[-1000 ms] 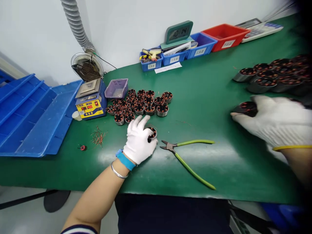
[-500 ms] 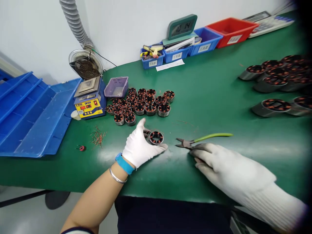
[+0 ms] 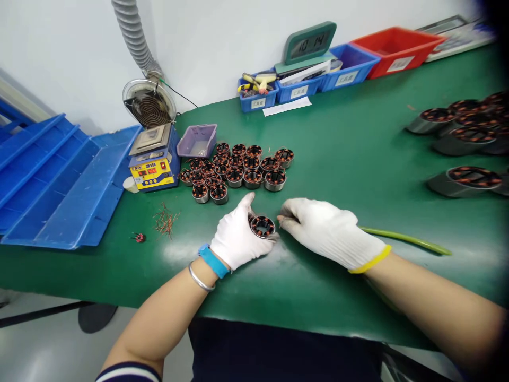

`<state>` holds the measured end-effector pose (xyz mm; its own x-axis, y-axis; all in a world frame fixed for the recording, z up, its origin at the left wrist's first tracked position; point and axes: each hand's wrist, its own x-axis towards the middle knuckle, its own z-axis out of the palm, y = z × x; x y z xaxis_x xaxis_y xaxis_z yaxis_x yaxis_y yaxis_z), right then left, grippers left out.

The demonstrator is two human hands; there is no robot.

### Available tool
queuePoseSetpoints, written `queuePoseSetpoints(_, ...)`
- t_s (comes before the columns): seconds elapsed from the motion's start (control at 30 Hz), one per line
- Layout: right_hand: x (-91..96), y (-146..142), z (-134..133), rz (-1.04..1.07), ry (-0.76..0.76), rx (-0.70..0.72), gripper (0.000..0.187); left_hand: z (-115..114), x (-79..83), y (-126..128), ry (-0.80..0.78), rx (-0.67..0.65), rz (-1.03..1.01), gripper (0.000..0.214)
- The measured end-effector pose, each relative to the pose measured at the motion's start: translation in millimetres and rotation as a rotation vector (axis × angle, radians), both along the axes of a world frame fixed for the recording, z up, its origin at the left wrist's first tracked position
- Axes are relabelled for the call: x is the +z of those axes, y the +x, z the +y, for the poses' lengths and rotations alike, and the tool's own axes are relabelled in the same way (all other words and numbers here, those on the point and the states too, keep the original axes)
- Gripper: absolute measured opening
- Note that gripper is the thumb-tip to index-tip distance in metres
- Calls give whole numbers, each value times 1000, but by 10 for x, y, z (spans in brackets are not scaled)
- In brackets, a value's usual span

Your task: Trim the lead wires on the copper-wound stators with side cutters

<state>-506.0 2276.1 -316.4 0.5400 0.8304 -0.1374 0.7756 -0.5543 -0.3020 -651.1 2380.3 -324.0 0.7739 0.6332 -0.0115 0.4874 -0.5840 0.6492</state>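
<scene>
So the left hand (image 3: 240, 236) in its white glove is around the middle of the frame, fingers half-curled around a short silver metal ring with black slots and copper windings (image 3: 255, 226). The ring's open face points up at the camera. Just right of it is the right hand (image 3: 328, 231), also white-gloved with a yellow cuff edge, fingers bunched close together with the tips near the ring. Can't tell if they've got hold of anything, sorry. A long lime-green handle (image 3: 409, 240) pokes out past that cuff, right of center.

There's a tight cluster of similar copper-wound rings (image 3: 252, 179) above the left hand, near upper center, and more dark gray copper-wound rings (image 3: 473, 178) at the right edge, kinda blurry. Left of center you've got a scatter of thin copper wire scraps (image 3: 166, 222) and a small round red-and-black piece (image 3: 139, 237), all on the green table (image 3: 338, 154).
</scene>
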Motion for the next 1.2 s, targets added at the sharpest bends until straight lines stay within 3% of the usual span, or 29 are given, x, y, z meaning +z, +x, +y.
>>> queuePoseSetpoints(0.07,-9,-13,6,9,67,17,35,13,-28,4,-37,-11,-11,100)
queuePoseSetpoints(0.17,-22,-37,64,283,197,127,32,33,-60,-8,-93,-49,-29,107)
queuePoseSetpoints(0.23,-31,-29,93,399,200,129,26,43,-60,-19,-102,-85,-22,111)
queuePoseSetpoints(0.43,-43,42,48,64,48,-94,30,62,-51,-35,-111,-140,-16,111)
queuePoseSetpoints(0.6,-86,15,84,452,249,151,34,69,-77,-42,-167,-160,-7,115)
queuePoseSetpoints(0.67,-86,-8,92,485,284,140,27,74,-71,-40,-165,-166,1,115)
queuePoseSetpoints(0.73,-54,-29,69,401,230,70,24,83,-57,-34,-146,-173,5,115)
queuePoseSetpoints(0.87,48,-71,-32,177,-46,-61,23,106,-21,-24,-138,-209,38,116)
queuePoseSetpoints(1.0,83,-71,-135,78,-131,-45,26,129,5,-27,-82,-285,51,103)
queuePoseSetpoints(1.1,72,-61,-244,-109,77,-24,35,142,13,-33,-2,-344,24,77)
queuePoseSetpoints(1.2,7,-110,-352,-223,377,148,53,153,16,-39,20,-342,15,69)
